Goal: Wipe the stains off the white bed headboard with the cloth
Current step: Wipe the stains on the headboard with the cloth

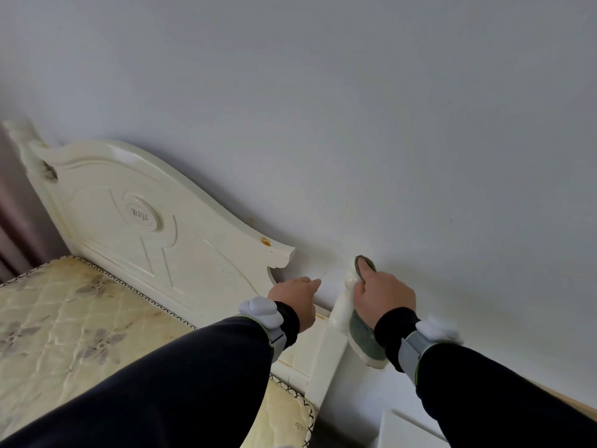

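Note:
The white bed headboard (135,221) runs along the wall, with an orange-brown stain (266,242) near its right top edge. My right hand (382,294) grips a grey-green cloth (366,342) and presses it with the forefinger onto the top of the right bedpost (339,313); part of the cloth hangs below the wrist. Beside that post, my left hand (295,297) rests on the headboard's lower right part, fingers loosely bent, holding nothing.
A quilted yellow mattress (74,318) lies below the headboard. The plain grey wall (355,108) stands right behind it. A white cabinet top (407,430) sits at the bottom right, and a curtain (16,215) hangs at the far left.

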Motion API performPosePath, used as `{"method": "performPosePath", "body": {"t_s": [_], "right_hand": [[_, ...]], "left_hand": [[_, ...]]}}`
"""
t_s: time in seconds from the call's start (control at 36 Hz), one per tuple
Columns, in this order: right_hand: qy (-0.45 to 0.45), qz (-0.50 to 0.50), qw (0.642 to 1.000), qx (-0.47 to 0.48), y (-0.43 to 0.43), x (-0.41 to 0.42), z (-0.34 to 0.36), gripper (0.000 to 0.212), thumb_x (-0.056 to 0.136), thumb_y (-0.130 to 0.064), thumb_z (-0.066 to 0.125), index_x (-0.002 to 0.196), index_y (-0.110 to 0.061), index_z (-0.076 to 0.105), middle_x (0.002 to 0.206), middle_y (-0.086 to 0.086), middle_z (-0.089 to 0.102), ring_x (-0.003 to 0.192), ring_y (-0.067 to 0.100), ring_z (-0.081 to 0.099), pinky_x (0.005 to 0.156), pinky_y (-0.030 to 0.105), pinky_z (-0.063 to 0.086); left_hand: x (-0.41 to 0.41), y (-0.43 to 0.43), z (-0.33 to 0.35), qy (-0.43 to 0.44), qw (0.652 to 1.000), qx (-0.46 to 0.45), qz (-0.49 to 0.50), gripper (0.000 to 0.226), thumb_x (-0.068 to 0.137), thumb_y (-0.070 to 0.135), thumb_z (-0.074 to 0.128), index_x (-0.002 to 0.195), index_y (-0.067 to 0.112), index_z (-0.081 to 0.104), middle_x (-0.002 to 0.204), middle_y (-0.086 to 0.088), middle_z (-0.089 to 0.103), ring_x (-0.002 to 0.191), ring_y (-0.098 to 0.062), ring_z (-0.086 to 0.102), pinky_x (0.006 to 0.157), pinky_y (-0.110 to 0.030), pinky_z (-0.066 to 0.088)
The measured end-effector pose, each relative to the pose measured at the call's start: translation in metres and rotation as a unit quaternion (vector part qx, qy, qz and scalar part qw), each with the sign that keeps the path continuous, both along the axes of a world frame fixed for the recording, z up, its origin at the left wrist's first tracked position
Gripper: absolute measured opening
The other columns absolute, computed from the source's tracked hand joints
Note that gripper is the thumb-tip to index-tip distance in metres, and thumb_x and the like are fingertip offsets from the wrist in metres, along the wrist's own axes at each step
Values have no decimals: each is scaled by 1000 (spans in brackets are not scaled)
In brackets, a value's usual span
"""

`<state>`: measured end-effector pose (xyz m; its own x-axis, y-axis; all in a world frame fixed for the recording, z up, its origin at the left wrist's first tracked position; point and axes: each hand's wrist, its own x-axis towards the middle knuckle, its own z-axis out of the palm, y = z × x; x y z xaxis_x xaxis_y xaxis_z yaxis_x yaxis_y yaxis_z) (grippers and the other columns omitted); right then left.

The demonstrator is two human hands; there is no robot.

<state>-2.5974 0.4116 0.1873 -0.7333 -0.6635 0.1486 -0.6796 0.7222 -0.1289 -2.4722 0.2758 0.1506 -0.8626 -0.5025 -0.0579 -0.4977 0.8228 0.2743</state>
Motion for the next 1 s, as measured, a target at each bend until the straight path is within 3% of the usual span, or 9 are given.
{"method": "performPosePath", "body": {"t_s": [0.25,0.36,0.44,0.61,0.67,0.75,0.83,1.0], "right_hand": [[12,-17,1000,10,5,12,-4,58,96,-34,29,152,-44,20,97,-2,60,85,22,61,71,31,47],[22,46,998,43,-11,37,-8,55,95,-34,29,150,-41,24,105,-3,62,88,24,63,75,33,50],[25,82,995,47,-25,58,-15,56,97,-35,29,152,-39,20,103,-2,61,88,24,63,74,34,50],[66,156,982,86,-57,86,-25,56,99,-37,30,155,-34,19,108,1,61,85,25,64,65,30,40],[66,170,979,91,-68,92,-26,56,100,-37,31,155,-33,20,107,2,61,84,26,64,68,31,44],[67,187,976,91,-91,93,-29,57,100,-36,30,155,-33,17,108,3,60,85,28,63,71,34,44],[73,199,973,90,-112,86,-31,59,100,-32,29,157,-30,12,107,4,60,83,29,63,69,33,41],[87,216,968,90,-141,65,-38,62,101,-31,32,158,-27,10,111,5,59,81,31,64,64,34,39]], "left_hand": [[16,-15,2,0,1000,-5,9,49,93,15,43,142,22,45,132,1,56,120,-26,54,97,-42,50],[36,-30,3,2,999,-30,18,45,92,13,43,136,22,49,130,1,57,117,-27,54,95,-38,46],[52,-49,6,-4,997,-67,28,55,93,14,42,147,24,42,138,2,53,123,-26,49,101,-36,39],[76,-89,4,-16,994,-91,64,58,91,16,43,149,21,39,147,2,46,130,-25,44,108,-40,37],[77,-95,1,-13,994,-83,69,61,92,16,44,152,21,35,155,3,37,139,-24,36,114,-39,31],[67,-103,-3,-7,994,-85,70,71,94,17,43,160,22,16,168,4,13,154,-20,10,123,-39,14],[51,-116,-1,-2,991,-99,94,80,93,16,42,161,22,1,169,8,-7,155,-18,-11,125,-44,4],[34,-144,1,-38,986,-123,103,88,91,14,44,160,23,-10,167,10,-19,153,-20,-22,125,-50,-3]]}}
